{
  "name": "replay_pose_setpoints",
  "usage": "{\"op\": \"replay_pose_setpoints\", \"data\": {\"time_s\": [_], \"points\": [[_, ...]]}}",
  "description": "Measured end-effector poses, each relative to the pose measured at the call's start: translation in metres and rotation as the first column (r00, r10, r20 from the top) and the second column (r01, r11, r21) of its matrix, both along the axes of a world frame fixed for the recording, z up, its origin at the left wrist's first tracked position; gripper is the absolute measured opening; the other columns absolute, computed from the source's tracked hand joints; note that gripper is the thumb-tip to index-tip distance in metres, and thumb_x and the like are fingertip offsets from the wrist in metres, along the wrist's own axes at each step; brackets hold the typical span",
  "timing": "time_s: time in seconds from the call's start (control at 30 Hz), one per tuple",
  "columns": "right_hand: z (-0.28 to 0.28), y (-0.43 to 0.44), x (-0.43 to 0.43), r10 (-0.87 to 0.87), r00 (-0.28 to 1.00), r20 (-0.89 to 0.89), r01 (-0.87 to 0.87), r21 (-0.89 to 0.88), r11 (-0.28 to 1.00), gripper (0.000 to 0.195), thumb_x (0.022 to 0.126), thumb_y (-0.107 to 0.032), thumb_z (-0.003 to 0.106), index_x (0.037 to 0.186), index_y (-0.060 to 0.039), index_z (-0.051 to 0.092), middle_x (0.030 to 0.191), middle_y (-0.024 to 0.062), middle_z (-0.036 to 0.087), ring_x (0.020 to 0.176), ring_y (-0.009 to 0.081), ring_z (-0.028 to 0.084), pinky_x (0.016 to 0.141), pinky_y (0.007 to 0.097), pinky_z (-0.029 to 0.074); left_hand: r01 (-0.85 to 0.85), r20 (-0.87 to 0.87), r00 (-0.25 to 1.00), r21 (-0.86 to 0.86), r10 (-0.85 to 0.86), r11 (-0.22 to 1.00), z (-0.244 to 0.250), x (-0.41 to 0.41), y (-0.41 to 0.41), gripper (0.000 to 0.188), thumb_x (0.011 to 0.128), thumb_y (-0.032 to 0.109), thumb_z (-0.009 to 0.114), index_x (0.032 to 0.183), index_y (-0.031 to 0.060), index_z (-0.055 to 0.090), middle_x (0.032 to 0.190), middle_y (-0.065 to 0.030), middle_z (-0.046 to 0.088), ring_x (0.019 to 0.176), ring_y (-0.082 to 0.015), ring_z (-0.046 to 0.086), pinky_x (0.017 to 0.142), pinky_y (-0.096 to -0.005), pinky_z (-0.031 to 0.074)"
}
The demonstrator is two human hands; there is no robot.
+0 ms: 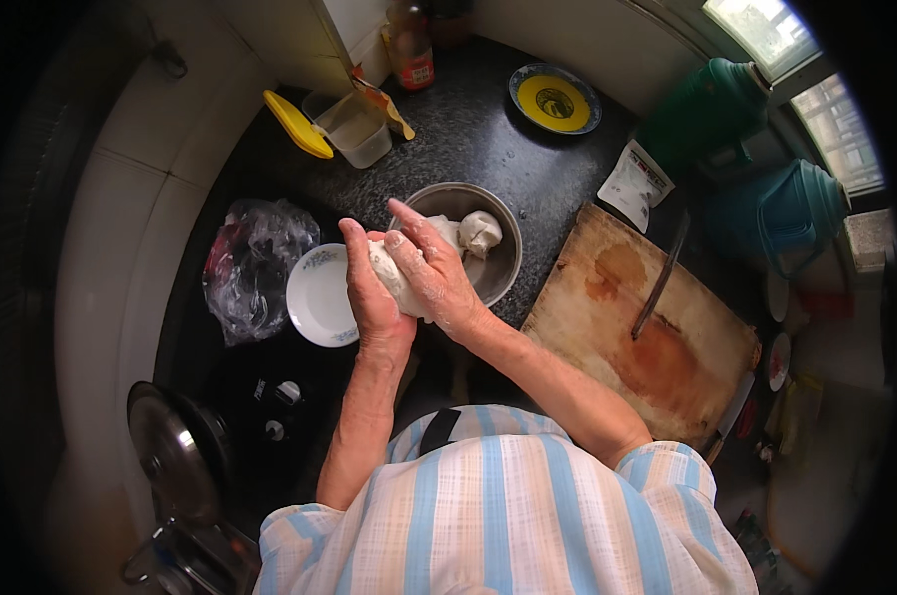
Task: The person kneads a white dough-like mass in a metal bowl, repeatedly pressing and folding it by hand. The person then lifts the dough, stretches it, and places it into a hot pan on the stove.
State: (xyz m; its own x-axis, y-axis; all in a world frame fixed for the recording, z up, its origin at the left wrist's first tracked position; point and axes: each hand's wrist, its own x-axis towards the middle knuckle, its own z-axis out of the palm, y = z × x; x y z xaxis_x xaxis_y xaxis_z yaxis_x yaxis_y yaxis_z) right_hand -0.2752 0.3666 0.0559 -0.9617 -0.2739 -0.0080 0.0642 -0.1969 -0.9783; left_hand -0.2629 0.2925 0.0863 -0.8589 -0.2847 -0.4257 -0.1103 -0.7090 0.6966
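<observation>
A lump of white dough [393, 277] is pressed between my two palms, above the near left side of a steel bowl [514, 256]. My left hand [373, 294] cups it from the left with the fingers pointing up and away. From the right, my right hand [439, 282] lies over it, its fingers dusted with flour. Inside the bowl sits a rounded dough ball [480, 232], with more dough [442, 227] beside it, partly hidden by my right hand. A white plate [319, 297] with a floral rim stands just left of my left hand.
Left are a clear plastic bag [259, 271] and a lidded pan [173, 454]. A stained cutting board [567, 297] bears a dark stick [660, 279]; a knife [737, 405] lies by its right edge. Behind stand a plastic container [363, 141], a yellow plate [530, 97] and a green thermos [705, 111].
</observation>
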Motion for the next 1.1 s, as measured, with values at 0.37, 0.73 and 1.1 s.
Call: {"op": "replay_pose_setpoints", "data": {"time_s": [0.37, 0.73, 1.1], "points": [[0.024, 0.014, 0.010, 0.338, 0.914, 0.225, -0.277, -0.263, 0.924, 0.053, 0.099, -0.047, 0.029, 0.126, -0.0054, 0.046, 0.117, 0.0076, 0.054, 0.109, 0.0155, 0.050, 0.097, 0.0294, 0.039, 0.016, -0.107, 0.993, -0.336, -0.055, 0.942, 0.009, 0.021, 0.002, 0.072, 0.092, 0.064, 0.029, 0.113, 0.0002, 0.055, 0.100, -0.0058, 0.058, 0.092, -0.0140, 0.056, 0.084, -0.0281, 0.046], [0.019, -0.048, 0.040, 0.042, 0.974, -0.224, -0.030, 0.055, 0.998, 0.048, 0.097, -0.027, 0.042, 0.128, 0.0095, 0.044, 0.109, 0.0181, 0.058, 0.101, 0.0223, 0.055, 0.091, 0.0323, 0.043, -0.046, -0.223, 0.975, -0.249, -0.011, 0.968, -0.003, 0.047, -0.059, 0.051, 0.092, 0.034, 0.056, 0.128, 0.0004, 0.044, 0.123, -0.0120, 0.051, 0.113, -0.0183, 0.050, 0.097, -0.0313, 0.041], [0.008, -0.085, 0.029, 0.084, 0.995, 0.060, -0.082, -0.036, 0.996, 0.034, 0.098, -0.025, 0.044, 0.114, 0.0022, 0.057, 0.101, 0.0126, 0.065, 0.098, 0.0176, 0.059, 0.081, 0.0291, 0.048, -0.211, -0.159, 0.966, -0.017, 0.206, 0.977, -0.019, 0.065, -0.121, 0.052, 0.095, 0.036, 0.050, 0.124, -0.0046, 0.040, 0.120, -0.0230, 0.053, 0.108, -0.0285, 0.058, 0.096, -0.0424, 0.047]]}}
